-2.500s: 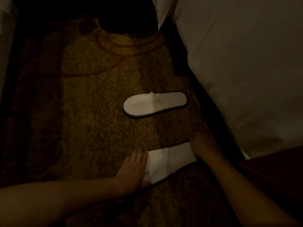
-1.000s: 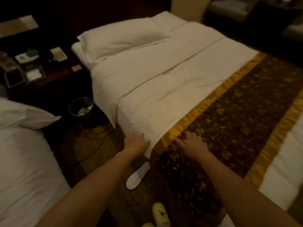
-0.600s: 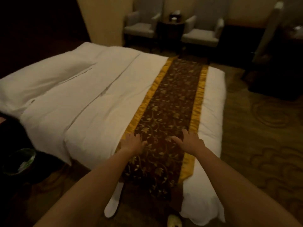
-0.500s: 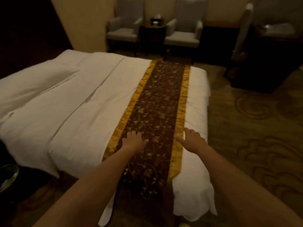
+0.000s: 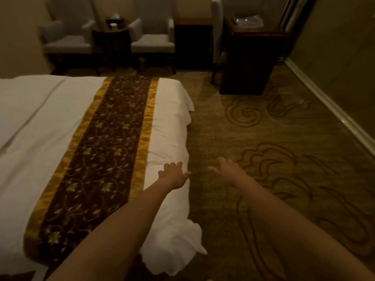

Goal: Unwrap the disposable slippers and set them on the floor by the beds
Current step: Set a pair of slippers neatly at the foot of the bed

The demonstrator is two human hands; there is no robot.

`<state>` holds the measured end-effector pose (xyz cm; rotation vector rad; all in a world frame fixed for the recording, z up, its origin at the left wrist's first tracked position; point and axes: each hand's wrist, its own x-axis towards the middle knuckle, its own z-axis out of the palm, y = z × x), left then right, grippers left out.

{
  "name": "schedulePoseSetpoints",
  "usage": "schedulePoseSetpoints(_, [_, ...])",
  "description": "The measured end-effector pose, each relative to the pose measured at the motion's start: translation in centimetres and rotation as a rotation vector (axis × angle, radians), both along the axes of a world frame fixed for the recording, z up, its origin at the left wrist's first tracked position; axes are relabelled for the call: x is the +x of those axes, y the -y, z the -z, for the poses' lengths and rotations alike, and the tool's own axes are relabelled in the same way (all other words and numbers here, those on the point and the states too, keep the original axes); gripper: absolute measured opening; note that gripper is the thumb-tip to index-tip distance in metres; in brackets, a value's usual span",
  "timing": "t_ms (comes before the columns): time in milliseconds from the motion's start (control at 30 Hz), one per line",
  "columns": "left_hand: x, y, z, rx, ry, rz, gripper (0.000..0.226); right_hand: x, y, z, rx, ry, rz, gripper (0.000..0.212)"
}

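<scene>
- Hands first: the left hand hangs over the near right edge of the bed, fingers loosely spread and holding nothing; the right hand is out over the carpet just beside the bed, palm open, also holding nothing.
- No slipper shows anywhere in this view, wrapped or unwrapped, so where the slippers lie from either hand cannot be told, nor which way their long axis runs.
- The floor strip along the bed's right side is bare patterned carpet; the right hand is the nearer one to it, the left being over the bedding.
- Judging by the empty hands and the view turned toward the far end of the room, the person is likely going to fetch another pair, or is finished here.
- The brown runner with gold borders crosses the bed from near to far.
- Far off stand two grey armchairs and a dark desk.
- No brand, label or writing is readable; the room is too dim.
</scene>
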<state>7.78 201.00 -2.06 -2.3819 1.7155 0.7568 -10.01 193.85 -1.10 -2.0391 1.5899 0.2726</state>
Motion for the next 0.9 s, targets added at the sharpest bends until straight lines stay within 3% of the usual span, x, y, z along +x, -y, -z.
schedulePoseSetpoints(333, [-5.3,15.2,1.9,0.070,-0.044,0.091,0.064,-9.2,14.4,3.6,0.093,-0.021,0.019,0.070])
schedulePoseSetpoints(900, [-3.1,52.8,3.9,0.121,-0.059,0.117,0.067,-9.4,50.1,4.0,0.066,-0.021,0.025,0.074])
